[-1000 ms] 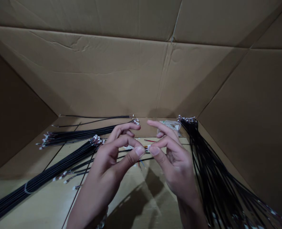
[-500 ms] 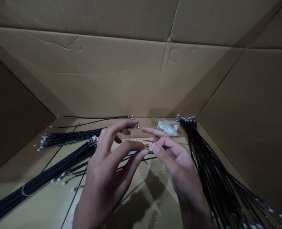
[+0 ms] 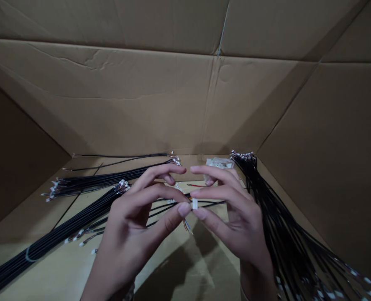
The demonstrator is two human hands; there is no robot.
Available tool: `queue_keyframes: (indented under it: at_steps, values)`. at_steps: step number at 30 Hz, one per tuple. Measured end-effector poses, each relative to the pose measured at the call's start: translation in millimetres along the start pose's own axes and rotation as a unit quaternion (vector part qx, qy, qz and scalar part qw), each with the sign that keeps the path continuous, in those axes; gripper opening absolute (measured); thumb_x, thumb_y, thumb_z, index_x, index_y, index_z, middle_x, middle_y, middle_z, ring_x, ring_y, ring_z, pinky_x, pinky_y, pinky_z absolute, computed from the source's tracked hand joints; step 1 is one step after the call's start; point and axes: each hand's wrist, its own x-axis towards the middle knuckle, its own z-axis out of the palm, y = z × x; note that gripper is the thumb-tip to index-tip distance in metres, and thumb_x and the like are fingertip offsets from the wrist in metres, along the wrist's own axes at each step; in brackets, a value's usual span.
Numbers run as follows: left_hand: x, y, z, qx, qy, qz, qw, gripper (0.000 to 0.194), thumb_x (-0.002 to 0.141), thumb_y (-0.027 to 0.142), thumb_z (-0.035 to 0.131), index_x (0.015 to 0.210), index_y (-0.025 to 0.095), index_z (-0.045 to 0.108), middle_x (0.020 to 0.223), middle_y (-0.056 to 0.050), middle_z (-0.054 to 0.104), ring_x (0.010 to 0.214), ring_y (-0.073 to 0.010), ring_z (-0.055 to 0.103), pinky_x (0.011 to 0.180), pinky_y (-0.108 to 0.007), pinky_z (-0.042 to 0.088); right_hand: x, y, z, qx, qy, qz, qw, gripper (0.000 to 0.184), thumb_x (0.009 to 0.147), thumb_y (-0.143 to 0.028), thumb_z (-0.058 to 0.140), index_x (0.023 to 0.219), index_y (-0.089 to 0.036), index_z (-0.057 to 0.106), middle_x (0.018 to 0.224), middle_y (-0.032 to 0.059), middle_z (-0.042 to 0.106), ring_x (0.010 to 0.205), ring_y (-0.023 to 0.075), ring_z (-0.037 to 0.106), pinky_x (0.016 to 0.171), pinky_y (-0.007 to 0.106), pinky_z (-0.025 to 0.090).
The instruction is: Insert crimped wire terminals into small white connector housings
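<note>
Right hand (image 3: 238, 219) pinches a small white connector (image 3: 195, 203) between thumb and fingertip, held above the cardboard box floor (image 3: 185, 267). Left hand (image 3: 130, 217) curls close, thumb just beside it, grip unclear. Thin coloured wires (image 3: 188, 225) dangle below. Tight fingertip pinch suits this.

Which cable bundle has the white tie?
The long black bundle running lower left; the tie sits near the frame edge. The bundle behind it and the right-hand one show none.
</note>
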Motion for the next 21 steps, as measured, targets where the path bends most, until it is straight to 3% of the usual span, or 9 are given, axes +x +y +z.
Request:
queue_keyframes:
  at_steps: [3, 5, 10, 15, 21]
  values:
    - [1.9, -1.1, -0.1, -0.013, -0.002, -0.01, 1.0, 0.01, 0.09, 0.032, 0.08, 0.08, 0.034, 0.078, 0.122, 0.007, 0.072, 0.122, -0.0178, 0.066, 0.103, -0.024, 0.054, 1.4, 3.2, 0.5, -0.07, 0.034, -0.049, 0.996, 0.011, 0.095, -0.025, 0.079, 0.101, -0.034, 0.075, 0.125, -0.0016, 0.08, 0.112, 0.0247, 0.07, 0.093, 0.045, 0.049]
    - [3.1, -2.9, 0.0, -0.003, -0.005, 0.0, 1.0, 0.01, 0.091, 0.031, 0.079, 0.082, 0.035, 0.078, 0.124, 0.007, 0.072, 0.125, -0.0188, 0.065, 0.103, -0.026, 0.053, 2.0, 4.9, 3.1, -0.079, 0.054, -0.048, 0.994, 0.01, 0.097, -0.024, 0.077, 0.097, -0.035, 0.077, 0.119, -0.0022, 0.081, 0.108, 0.0257, 0.071, 0.091, 0.046, 0.049]
    - [0.7, -5.0, 1.3, 0.046, 0.005, 0.025, 0.999, 0.01, 0.095, 0.029, 0.075, 0.087, 0.035, 0.076, 0.13, 0.007, 0.069, 0.13, -0.0178, 0.063, 0.1, -0.025, 0.051, 4.0, 8.8, 12.9, 0.095, 0.065, 0.061, 0.991, 0.014, 0.094, -0.023, 0.078, 0.082, -0.03, 0.076, 0.127, -0.0022, 0.079, 0.114, 0.0248, 0.067, 0.099, 0.044, 0.048]
    - [-3.8, 0.0, 1.8, 0.122, 0.011, 0.038, 0.992, 0.01, 0.097, 0.028, 0.07, 0.088, 0.031, 0.074, 0.136, 0.005, 0.064, 0.126, -0.0157, 0.064, 0.099, -0.024, 0.049, 5.5, 8.7, 21.7, 0.324, 0.043, 0.189, 0.926, 0.018, 0.096, -0.021, 0.075, 0.079, -0.028, 0.075, 0.137, -0.0027, 0.074, 0.13, 0.0206, 0.063, 0.112, 0.039, 0.045]
    - [-2.9, -0.5, -1.6, 0.167, -0.005, 0.04, 0.985, 0.009, 0.097, 0.028, 0.067, 0.091, 0.03, 0.074, 0.133, 0.001, 0.064, 0.125, -0.0195, 0.063, 0.102, -0.03, 0.05, 5.0, 6.0, 28.3, 0.423, 0.031, 0.287, 0.859, 0.019, 0.094, -0.02, 0.075, 0.076, -0.024, 0.077, 0.134, 0.0037, 0.077, 0.136, 0.0234, 0.063, 0.117, 0.042, 0.044]
